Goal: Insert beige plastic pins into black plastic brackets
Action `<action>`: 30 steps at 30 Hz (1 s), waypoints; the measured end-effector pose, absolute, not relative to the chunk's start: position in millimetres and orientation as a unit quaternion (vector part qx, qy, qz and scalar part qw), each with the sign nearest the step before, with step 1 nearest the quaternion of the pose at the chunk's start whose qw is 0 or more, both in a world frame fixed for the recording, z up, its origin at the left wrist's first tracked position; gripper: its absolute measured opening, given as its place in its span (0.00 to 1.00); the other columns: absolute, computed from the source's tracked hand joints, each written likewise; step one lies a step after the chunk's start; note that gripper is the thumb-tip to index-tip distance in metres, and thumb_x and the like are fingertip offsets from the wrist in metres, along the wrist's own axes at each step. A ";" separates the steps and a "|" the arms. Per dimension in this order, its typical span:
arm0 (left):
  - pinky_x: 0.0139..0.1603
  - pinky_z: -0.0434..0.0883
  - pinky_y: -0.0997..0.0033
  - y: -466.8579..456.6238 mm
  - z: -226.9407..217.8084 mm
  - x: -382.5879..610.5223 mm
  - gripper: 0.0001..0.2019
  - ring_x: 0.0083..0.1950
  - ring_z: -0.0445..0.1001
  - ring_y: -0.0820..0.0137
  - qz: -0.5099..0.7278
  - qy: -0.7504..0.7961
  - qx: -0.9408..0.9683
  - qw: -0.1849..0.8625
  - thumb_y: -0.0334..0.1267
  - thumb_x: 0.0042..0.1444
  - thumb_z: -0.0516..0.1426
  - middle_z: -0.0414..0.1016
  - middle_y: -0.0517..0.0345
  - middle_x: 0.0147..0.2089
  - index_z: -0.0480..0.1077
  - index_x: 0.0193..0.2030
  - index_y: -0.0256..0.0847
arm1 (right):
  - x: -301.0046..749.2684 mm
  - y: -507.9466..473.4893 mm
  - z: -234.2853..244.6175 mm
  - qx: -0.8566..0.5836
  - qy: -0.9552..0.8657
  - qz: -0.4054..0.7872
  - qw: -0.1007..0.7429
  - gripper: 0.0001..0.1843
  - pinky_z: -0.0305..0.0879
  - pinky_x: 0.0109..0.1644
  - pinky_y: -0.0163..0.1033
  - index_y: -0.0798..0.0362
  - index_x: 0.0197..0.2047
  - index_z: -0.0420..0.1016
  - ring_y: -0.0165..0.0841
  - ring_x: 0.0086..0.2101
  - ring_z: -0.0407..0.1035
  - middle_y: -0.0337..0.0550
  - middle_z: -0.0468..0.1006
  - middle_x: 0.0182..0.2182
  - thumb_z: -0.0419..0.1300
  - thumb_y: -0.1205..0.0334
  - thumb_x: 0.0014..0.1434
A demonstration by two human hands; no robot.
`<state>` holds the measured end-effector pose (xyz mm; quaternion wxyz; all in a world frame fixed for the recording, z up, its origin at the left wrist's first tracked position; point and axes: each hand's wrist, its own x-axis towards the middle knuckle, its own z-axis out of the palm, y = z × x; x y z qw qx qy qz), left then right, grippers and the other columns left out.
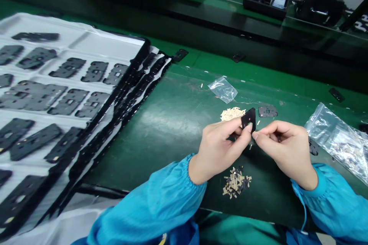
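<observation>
My left hand (220, 147) pinches a small black plastic part (248, 118) and holds it upright above the green mat (172, 122). My right hand (283, 147) is closed in a pinch, its fingertips touching the lower right edge of the same part. What those fingers hold is too small to make out. Behind the part lies a heap of tiny beige pieces (231, 113). Another black part (267, 111) lies flat just to its right. Below my hands sits a pile of small beige and black scraps (236, 183).
A white tray (94, 46) with rows of black parts fills the left side, on top of stacked black trays (138, 84). A small clear bag (223, 89) lies behind my hands, a larger one (339, 139) at the right. Black trays (266, 0) stand across the far belt.
</observation>
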<state>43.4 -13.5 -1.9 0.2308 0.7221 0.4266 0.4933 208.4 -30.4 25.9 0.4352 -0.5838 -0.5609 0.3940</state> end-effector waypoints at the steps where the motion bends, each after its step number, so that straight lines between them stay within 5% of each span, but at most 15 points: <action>1: 0.23 0.60 0.76 -13.7 -1.8 43.8 0.15 0.21 0.59 0.79 0.494 0.426 0.722 0.229 0.29 0.63 0.61 0.61 0.70 0.20 0.64 0.26 0.40 | 208.5 -29.6 27.1 -0.583 -0.533 0.434 0.432 0.08 0.51 0.20 0.31 0.53 0.22 0.78 0.23 0.18 0.53 0.33 0.71 0.16 0.69 0.64 0.50; 11: 0.23 0.63 0.77 -13.9 1.7 45.2 0.13 0.21 0.61 0.78 0.504 0.423 0.678 0.326 0.31 0.62 0.61 0.66 0.67 0.20 0.68 0.26 0.40 | 213.0 -17.6 28.0 -0.534 -0.405 0.633 0.388 0.12 0.54 0.20 0.31 0.54 0.25 0.81 0.23 0.18 0.56 0.34 0.71 0.16 0.77 0.57 0.44; 17: 0.24 0.61 0.75 -11.6 4.3 43.2 0.16 0.22 0.61 0.76 0.490 0.475 0.640 0.353 0.34 0.62 0.62 0.64 0.66 0.18 0.69 0.22 0.39 | 223.6 -16.9 34.5 -0.571 -0.463 0.556 0.388 0.07 0.58 0.23 0.32 0.55 0.27 0.83 0.25 0.20 0.61 0.38 0.75 0.19 0.72 0.59 0.48; 24: 0.24 0.59 0.74 -13.1 6.9 43.2 0.16 0.22 0.58 0.77 0.495 0.481 0.635 0.347 0.33 0.61 0.62 0.63 0.67 0.18 0.69 0.22 0.39 | 222.2 -25.1 38.5 -0.631 -0.557 0.385 0.379 0.02 0.51 0.21 0.31 0.54 0.25 0.82 0.24 0.19 0.56 0.34 0.71 0.17 0.67 0.67 0.48; 30: 0.24 0.59 0.74 -13.0 6.0 43.3 0.16 0.22 0.58 0.77 0.494 0.474 0.641 0.347 0.33 0.61 0.62 0.62 0.67 0.18 0.68 0.22 0.39 | 220.9 -23.7 37.2 -0.632 -0.559 0.383 0.376 0.03 0.52 0.21 0.31 0.54 0.23 0.81 0.25 0.19 0.56 0.35 0.71 0.17 0.66 0.67 0.47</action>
